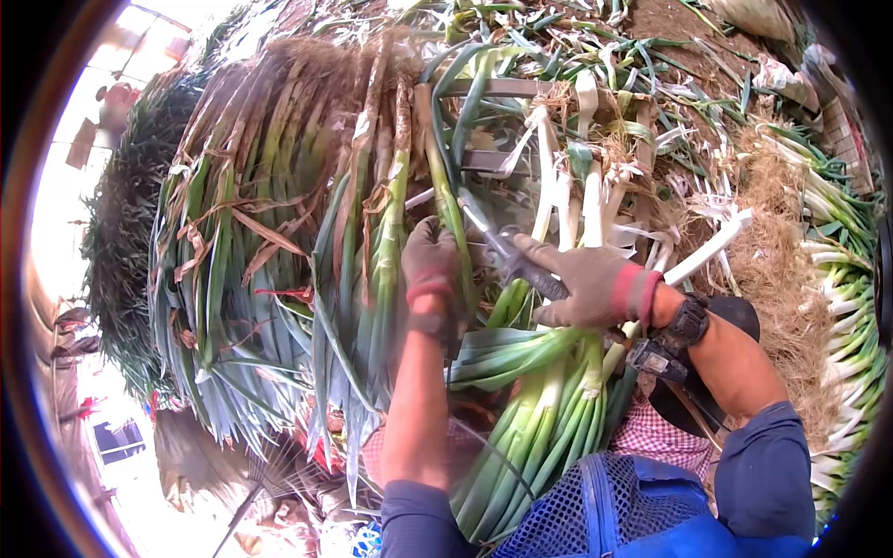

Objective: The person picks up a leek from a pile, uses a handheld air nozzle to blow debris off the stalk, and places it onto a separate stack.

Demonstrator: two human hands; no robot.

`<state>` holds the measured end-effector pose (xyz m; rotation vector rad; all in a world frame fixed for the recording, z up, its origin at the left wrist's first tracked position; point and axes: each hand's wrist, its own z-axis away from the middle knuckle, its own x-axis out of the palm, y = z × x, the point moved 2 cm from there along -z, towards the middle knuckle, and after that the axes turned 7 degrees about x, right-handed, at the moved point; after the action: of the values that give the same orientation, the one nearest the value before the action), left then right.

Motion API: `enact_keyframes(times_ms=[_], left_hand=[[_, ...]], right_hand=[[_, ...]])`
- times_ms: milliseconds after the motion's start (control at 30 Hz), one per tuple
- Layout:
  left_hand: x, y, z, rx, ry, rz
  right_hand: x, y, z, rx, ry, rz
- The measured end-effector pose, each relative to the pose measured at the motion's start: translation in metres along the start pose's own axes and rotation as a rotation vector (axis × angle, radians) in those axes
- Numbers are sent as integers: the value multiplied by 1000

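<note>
My left hand (pixel 433 259), in a brown and red glove, is closed around the stalk of a long green onion (pixel 444 186) at the near edge of a large pile. Gripped in my right hand (pixel 595 284), gloved alike, is a grey air gun (pixel 521 264). Its thin nozzle points up and left toward that stalk, apart from my left hand. Below my hands, a bundle of green onions (pixel 549 409) with bright green leaves lies against my lap. Peeled white stalks (pixel 591 200) stand just beyond my right hand.
The pile of unpeeled green onions (pixel 279 186), brown roots upward, fills the left. A metal frame (pixel 493 88) stands ahead. Leaf scraps (pixel 688 102) cover the ground beyond. Cut roots (pixel 781 279) heap on the right beside a row of white-stemmed onions (pixel 842 325).
</note>
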<state>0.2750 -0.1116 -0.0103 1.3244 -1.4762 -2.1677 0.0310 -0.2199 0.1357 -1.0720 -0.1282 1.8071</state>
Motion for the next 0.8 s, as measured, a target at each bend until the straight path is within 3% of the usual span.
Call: enact_keyframes(times_ms=[33, 67, 100, 233, 467, 600, 700, 800], left_hand=[[2, -1, -4, 56, 8, -92], [2, -1, -7, 112, 13, -187], [3, -3, -9, 108, 14, -187], [15, -24, -35, 129, 48, -114], [22, -3, -52, -193, -206, -432], [25, 8, -45, -160, -189, -539], [17, 17, -35, -136, -235, -558], [18, 11, -25, -39, -207, -516]], right_hand=[[-1, -9, -2, 6, -97, -5], [3, -10, -13, 24, -37, 18], [11, -4, -29, 27, 21, 10], [3, -25, -41, 23, -96, 42], [15, -17, -58, 33, -111, 85], [6, -15, -64, 139, -25, 35], [15, -9, -50, 13, -126, 90], [13, -15, -55, 54, -57, 148]])
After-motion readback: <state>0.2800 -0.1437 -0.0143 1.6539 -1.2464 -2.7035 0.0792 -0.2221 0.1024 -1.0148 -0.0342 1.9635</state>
